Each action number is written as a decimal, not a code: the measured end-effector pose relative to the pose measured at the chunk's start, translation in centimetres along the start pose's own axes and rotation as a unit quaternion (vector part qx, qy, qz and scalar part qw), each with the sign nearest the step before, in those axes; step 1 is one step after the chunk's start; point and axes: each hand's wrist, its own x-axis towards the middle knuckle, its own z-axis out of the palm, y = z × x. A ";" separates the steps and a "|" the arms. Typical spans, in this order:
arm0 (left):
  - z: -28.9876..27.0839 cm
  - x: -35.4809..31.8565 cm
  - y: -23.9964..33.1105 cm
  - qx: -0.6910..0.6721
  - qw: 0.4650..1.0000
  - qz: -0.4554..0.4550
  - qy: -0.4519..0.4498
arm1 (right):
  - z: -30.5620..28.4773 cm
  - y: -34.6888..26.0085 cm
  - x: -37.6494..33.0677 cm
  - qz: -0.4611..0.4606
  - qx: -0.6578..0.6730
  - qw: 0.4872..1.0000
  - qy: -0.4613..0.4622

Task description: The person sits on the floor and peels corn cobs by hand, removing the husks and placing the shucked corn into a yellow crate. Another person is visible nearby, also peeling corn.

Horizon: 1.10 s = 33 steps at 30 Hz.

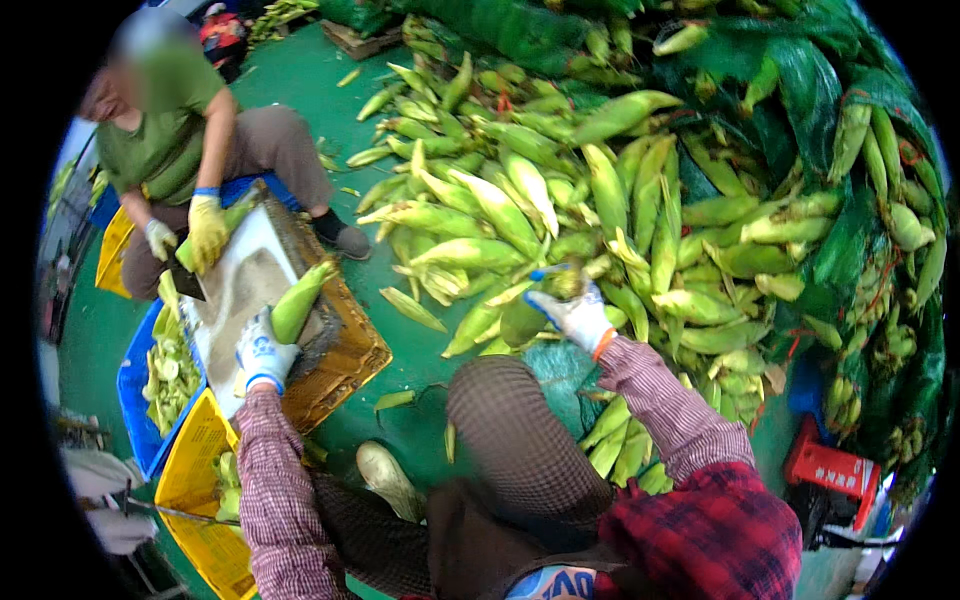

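My left hand (266, 352), in a white glove with blue markings, is closed round the lower part of a green ear of corn (300, 302). That ear stands tilted over the edge of a worktop (228, 275) resting on a yellow crate. To the right, my right hand (576, 312), gloved in white and blue with an orange cuff, reaches to the near side of a corn pile (500, 205). Its fingers curl round the brownish end of an ear of corn (563, 284); the grip is blurred and partly hidden.
Across the worktop a seated co-worker (165, 150) in gloves holds an ear beside a dark blade (190, 285). A blue crate (137, 385) holds husked pieces; a yellow crate (195, 510) stands nearer. Green net sacks (810, 90) lie behind the pile. A red stool (830, 470) stands right.
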 end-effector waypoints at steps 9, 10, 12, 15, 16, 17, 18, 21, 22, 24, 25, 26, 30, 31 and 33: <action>-1.4 0.3 -1.6 0.066 0.992 -0.090 0.064 | 0.4 -15.2 -1.1 -0.469 -0.265 0.832 0.132; -1.6 0.1 -2.1 0.075 0.989 -0.103 0.079 | 0.4 -15.6 -1.1 -0.479 -0.277 0.821 0.137; -2.2 -0.2 -2.4 0.092 0.981 -0.119 0.120 | 0.8 -15.9 -1.1 -0.465 -0.225 0.850 0.103; -4.7 -0.7 -0.9 -0.015 0.963 -0.017 0.268 | 2.0 -15.8 -1.1 -0.467 -0.190 0.858 0.098; -6.0 -0.7 0.2 -0.073 0.940 0.065 0.327 | 2.6 -15.7 -1.1 -0.471 -0.209 0.851 0.100; -7.1 -1.2 1.7 -0.138 0.909 0.140 0.367 | 3.3 -15.6 -1.1 -0.473 -0.230 0.845 0.102; -7.9 -2.4 3.2 -0.199 0.911 0.175 0.316 | 4.1 -15.4 -1.1 -0.477 -0.236 0.841 0.099; -9.2 -6.0 8.5 -0.298 0.877 0.303 0.223 | 6.8 -15.0 -1.3 -0.440 -0.139 0.884 0.069; -9.0 -7.0 10.3 -0.318 0.858 0.337 0.222 | 7.7 -14.7 -1.4 -0.442 -0.137 0.884 0.068; -8.3 -8.1 12.9 -0.318 0.883 0.313 0.145 | 9.4 -14.0 -1.5 -0.417 -0.093 0.903 0.053; -7.9 -8.3 13.5 -0.318 0.902 0.272 0.102 | 10.0 -13.5 -1.5 -0.142 0.262 0.950 -0.094; -7.6 -7.9 13.4 -0.322 0.906 0.264 0.069 | 10.3 -12.9 -1.4 -0.164 0.259 0.948 -0.088; -6.5 -5.8 11.5 -0.344 0.916 0.186 0.087 | 9.0 -9.8 0.2 0.082 0.491 0.855 -0.147; -6.3 -5.2 10.9 -0.302 0.937 0.147 0.092 | 8.3 -9.2 1.0 0.083 0.522 0.835 -0.150; -6.1 -4.3 9.2 -0.302 0.941 0.129 0.074 | 7.3 -8.2 2.5 0.146 0.548 0.819 -0.090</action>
